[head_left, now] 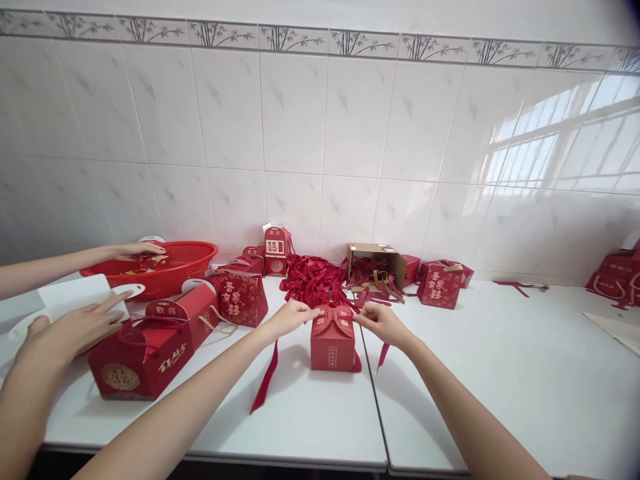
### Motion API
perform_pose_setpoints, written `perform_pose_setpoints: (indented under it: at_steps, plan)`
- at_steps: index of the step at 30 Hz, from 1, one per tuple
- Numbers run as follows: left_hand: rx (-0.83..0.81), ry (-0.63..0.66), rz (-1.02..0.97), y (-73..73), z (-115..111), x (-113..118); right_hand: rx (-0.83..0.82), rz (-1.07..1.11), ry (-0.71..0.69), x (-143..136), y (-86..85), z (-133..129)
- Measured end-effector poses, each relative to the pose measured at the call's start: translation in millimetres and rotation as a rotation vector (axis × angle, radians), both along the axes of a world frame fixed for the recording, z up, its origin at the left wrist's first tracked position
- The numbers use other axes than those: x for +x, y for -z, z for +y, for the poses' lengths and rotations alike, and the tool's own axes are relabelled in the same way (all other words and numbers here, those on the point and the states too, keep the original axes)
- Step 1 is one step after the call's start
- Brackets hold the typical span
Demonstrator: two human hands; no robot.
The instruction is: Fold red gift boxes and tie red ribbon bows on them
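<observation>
A small red gift box (332,347) with gold lettering stands upright on the white table in front of me, its curved top flaps folded together. My left hand (293,319) pinches a dark red ribbon (265,383) at the box's upper left, and one tail hangs down beneath my hand. At the upper right, my right hand (383,325) is closed on the ribbon too, with a short end dangling below it. A bit of ribbon shows by the box's lower right corner. The ribbon's path over the flaps is mostly hidden.
Behind the box lie a heap of red ribbons (315,277) and an open cardboard box (401,267). A co-worker's hands (83,330) are at the left, near a red plastic basket (200,257) and a larger red box (135,367). A seam (375,387) divides the tables.
</observation>
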State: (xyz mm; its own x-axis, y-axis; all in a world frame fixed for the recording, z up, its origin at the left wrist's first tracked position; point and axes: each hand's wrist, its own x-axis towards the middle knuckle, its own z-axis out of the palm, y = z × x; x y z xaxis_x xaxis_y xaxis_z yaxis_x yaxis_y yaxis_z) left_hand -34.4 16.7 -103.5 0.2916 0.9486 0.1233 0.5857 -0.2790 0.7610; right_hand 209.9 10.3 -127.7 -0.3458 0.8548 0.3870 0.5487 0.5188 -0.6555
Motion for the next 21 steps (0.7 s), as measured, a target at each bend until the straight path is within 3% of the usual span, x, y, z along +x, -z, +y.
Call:
perform_pose_setpoints:
  at_steps: [3, 7, 14, 21]
  plan:
    - [-0.015, 0.016, -0.020, 10.2, -2, -7, 0.081, 0.002, 0.011, 5, 14.8, 0]
    - [0.105, 0.015, -0.069, 17.2, -4, -6, 0.259, -0.014, 0.023, 5, 26.7, 0]
    - [0.424, 0.057, -0.021, 7.0, -10, -12, 0.617, -0.084, 0.069, 13, 32.2, 3]
    - [0.579, 0.103, 0.006, 2.7, -9, -18, 0.799, -0.202, 0.103, 18, 29.3, 7]
